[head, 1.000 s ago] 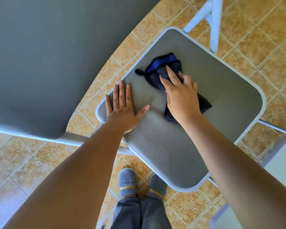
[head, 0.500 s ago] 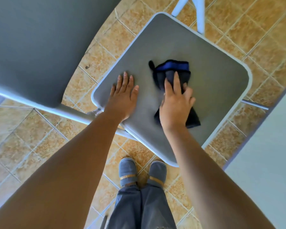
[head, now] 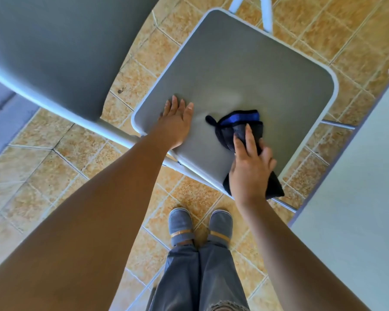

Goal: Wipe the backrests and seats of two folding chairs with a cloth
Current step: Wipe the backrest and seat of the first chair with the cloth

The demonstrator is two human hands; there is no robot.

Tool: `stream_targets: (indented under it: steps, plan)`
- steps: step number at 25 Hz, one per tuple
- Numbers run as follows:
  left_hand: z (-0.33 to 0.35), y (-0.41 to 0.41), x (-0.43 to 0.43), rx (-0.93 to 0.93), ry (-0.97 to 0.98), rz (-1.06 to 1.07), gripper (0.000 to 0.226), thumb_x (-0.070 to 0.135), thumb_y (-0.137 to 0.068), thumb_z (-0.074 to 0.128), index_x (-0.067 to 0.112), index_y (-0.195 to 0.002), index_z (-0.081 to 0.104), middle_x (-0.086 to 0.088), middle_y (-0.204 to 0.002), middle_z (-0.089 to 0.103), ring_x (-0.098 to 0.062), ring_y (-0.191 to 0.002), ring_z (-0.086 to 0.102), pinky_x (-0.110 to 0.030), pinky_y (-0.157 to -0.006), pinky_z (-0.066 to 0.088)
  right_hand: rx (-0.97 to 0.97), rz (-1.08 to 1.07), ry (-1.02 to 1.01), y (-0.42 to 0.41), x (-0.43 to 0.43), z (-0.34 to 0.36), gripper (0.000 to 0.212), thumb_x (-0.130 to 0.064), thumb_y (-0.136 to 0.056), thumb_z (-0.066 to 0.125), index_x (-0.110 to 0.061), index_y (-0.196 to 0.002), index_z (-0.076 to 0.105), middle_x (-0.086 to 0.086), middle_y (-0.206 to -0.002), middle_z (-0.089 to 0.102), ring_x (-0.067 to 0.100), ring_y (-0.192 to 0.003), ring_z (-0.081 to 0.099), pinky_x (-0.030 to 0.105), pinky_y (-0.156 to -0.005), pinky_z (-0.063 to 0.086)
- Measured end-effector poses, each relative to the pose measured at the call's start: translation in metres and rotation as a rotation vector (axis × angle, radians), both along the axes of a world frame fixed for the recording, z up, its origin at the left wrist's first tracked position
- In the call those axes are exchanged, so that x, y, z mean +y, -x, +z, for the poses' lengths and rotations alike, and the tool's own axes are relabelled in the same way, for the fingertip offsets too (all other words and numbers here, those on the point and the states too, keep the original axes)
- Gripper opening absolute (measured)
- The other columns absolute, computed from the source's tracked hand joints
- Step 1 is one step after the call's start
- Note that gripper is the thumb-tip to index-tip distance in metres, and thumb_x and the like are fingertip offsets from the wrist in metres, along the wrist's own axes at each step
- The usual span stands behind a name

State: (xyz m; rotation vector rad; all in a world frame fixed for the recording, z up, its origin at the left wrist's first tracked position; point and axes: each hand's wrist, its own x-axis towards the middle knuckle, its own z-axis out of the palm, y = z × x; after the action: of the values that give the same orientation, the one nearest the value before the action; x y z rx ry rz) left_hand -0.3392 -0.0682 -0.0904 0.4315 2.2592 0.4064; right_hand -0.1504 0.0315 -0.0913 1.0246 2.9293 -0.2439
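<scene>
A folding chair's grey seat (head: 245, 70) with a pale metal rim fills the middle of the view. Its grey backrest (head: 61, 46) rises at the upper left. My left hand (head: 176, 123) lies flat on the seat's near left corner, fingers straight. A dark cloth with a blue band (head: 236, 124) lies on the seat's near edge, and its lower end hangs over the rim. My right hand (head: 250, 170) presses down on the cloth with straight fingers.
Tan floor tiles (head: 61, 167) surround the chair. A pale flat surface (head: 357, 209) stands close on the right. The chair's white front legs (head: 266, 12) show at the top. My feet in grey slippers (head: 199, 225) stand just below the seat.
My right hand has drawn the cloth across the seat toward me, down to the near edge. My left hand has stayed flat on the near left corner.
</scene>
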Motion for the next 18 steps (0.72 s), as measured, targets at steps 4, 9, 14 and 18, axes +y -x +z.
stream_targets:
  steps: [4, 9, 14, 18]
  plan:
    - [-0.005, 0.0, -0.007, 0.007, 0.015, 0.0, 0.057, 0.042, -0.103, 0.009, 0.015, -0.153, 0.003, -0.004, -0.161, -0.012, -0.02, -0.147, -0.011, -0.038, -0.118, -0.005, 0.024, 0.121, 0.07, 0.009, -0.049, 0.001, 0.056, -0.001, -0.081, 0.053, -0.02, -0.134, 0.051, -0.003, -0.157, 0.026, 0.037, -0.129, 0.038, 0.045, -0.082, 0.037]
    - [-0.004, -0.001, -0.009, 0.014, 0.031, -0.042, 0.057, 0.043, -0.103, 0.009, 0.016, -0.153, 0.0, -0.003, -0.16, -0.016, -0.019, -0.147, -0.014, -0.039, -0.117, -0.005, -0.028, 0.367, 0.022, -0.049, -0.06, 0.002, 0.057, -0.007, -0.08, 0.057, -0.024, -0.134, 0.05, -0.004, -0.155, 0.03, 0.034, -0.129, 0.041, 0.042, -0.077, 0.039]
    - [-0.008, -0.004, -0.011, 0.06, 0.053, -0.086, 0.059, 0.043, -0.103, 0.011, 0.015, -0.153, -0.003, -0.004, -0.16, -0.017, -0.02, -0.147, -0.014, -0.039, -0.118, -0.004, -0.025, 0.059, -0.063, -0.059, 0.015, 0.006, 0.052, -0.005, -0.083, 0.058, -0.024, -0.132, 0.054, -0.003, -0.153, 0.034, 0.033, -0.118, 0.045, 0.045, -0.081, 0.041]
    - [-0.009, -0.007, -0.013, 0.097, 0.072, -0.106, 0.061, 0.045, -0.102, 0.01, 0.015, -0.153, -0.006, -0.004, -0.159, -0.019, -0.019, -0.147, -0.015, -0.038, -0.119, -0.004, 0.02, -0.267, 0.016, 0.014, 0.034, 0.004, 0.057, 0.0, -0.082, 0.057, -0.022, -0.134, 0.051, -0.002, -0.157, 0.026, 0.038, -0.127, 0.037, 0.047, -0.086, 0.033]
